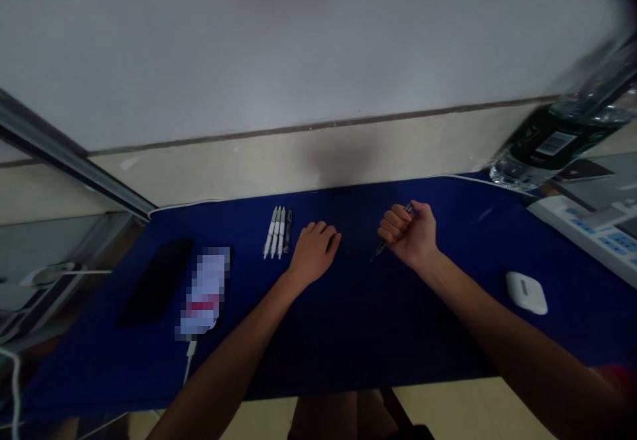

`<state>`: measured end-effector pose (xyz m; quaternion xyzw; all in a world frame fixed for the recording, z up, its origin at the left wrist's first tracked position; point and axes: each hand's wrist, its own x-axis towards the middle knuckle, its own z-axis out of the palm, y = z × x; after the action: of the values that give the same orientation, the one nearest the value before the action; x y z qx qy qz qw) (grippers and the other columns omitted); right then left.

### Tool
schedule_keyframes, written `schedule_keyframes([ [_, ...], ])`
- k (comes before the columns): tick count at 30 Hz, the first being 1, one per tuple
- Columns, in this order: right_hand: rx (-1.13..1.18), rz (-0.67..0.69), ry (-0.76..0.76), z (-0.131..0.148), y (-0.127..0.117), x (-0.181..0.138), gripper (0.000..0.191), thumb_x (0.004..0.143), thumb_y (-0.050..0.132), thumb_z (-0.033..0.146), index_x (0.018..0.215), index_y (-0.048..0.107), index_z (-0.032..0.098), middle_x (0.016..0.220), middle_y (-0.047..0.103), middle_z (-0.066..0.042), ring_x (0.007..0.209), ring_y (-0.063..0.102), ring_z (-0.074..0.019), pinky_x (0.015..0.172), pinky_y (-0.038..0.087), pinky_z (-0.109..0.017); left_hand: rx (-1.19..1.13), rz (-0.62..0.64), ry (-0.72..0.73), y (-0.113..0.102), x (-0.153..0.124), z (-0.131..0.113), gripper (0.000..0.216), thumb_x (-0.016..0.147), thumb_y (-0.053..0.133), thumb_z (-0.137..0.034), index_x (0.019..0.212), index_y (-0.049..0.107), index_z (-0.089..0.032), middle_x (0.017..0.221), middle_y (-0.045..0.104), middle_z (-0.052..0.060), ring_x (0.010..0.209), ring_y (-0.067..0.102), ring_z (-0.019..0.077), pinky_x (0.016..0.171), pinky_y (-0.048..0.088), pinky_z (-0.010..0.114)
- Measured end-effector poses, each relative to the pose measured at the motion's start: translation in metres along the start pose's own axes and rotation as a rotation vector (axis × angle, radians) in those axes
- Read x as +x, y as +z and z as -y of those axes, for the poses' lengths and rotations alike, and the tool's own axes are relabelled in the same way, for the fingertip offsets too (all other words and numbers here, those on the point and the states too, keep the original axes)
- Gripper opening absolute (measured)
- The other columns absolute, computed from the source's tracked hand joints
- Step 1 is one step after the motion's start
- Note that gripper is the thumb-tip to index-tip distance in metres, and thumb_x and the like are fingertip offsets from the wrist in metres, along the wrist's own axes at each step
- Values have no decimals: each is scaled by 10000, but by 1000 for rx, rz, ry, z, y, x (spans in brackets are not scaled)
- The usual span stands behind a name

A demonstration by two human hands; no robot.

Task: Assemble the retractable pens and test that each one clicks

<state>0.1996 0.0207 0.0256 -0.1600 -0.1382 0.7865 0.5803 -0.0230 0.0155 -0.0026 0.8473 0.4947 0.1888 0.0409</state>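
My right hand (pixel 409 233) is raised a little over the blue table cover with its fingers wrapped round a dark pen (pixel 381 249). The pen's tip points down and to the left, and the thumb lies by its upper end. Palm down on the blue cover rests my left hand (pixel 315 249), fingers lying loosely forward and nothing visible in it. Just left of that hand, three white pens (pixel 275 233) lie side by side. A dark pen (pixel 288 231) lies alongside them, closest to the left hand.
A lit phone (pixel 205 291) with a white cable and a black flat object (pixel 156 284) lie at left. At right are a white earbud case (pixel 526 293), a white device with blue keys (pixel 592 231) and a plastic bottle (pixel 552 138). A wall (pixel 318 62) stands behind the blue cover (pixel 358 334).
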Motion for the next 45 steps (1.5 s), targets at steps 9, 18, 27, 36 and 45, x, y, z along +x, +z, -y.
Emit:
schedule_keyframes([
  [9, -10, -12, 4, 1, 0, 1, 414, 738, 490, 363, 571, 135, 228, 453, 191, 65, 411, 119, -89, 384, 167, -268, 0, -10, 1, 0, 0, 0, 316, 1013, 318, -338, 888, 568, -191, 900, 557, 42, 841, 491, 191, 736, 377, 346],
  [18, -27, -33, 7, 0, 1, 0, 419, 747, 492, 392, 559, 155, 228, 456, 184, 67, 419, 105, -86, 385, 154, -264, -4, 1, -4, 0, 0, 0, 321, 1014, 310, -344, 898, 567, -191, 902, 558, 42, 837, 483, 192, 749, 379, 355],
  [27, -55, -48, -8, 1, 1, 1, 410, 754, 486, 371, 539, 170, 225, 451, 179, 65, 410, 110, -86, 382, 156, -264, -20, 7, -6, -2, 0, -1, 334, 1012, 303, -345, 897, 577, -191, 902, 559, 50, 847, 490, 198, 748, 381, 353],
  [36, -44, -44, 3, 1, -1, 2, 402, 744, 487, 366, 539, 169, 229, 437, 197, 60, 404, 116, -89, 374, 154, -264, -17, 12, 0, -2, -1, -1, 333, 1016, 302, -348, 891, 567, -190, 896, 554, 47, 838, 490, 193, 742, 378, 346],
  [45, -54, -36, -1, 1, -1, 1, 405, 771, 465, 399, 534, 183, 229, 455, 184, 63, 410, 114, -89, 381, 163, -267, -23, 14, -1, -2, -1, -1, 351, 1016, 281, -356, 898, 567, -191, 893, 558, 51, 833, 485, 197, 741, 384, 357],
])
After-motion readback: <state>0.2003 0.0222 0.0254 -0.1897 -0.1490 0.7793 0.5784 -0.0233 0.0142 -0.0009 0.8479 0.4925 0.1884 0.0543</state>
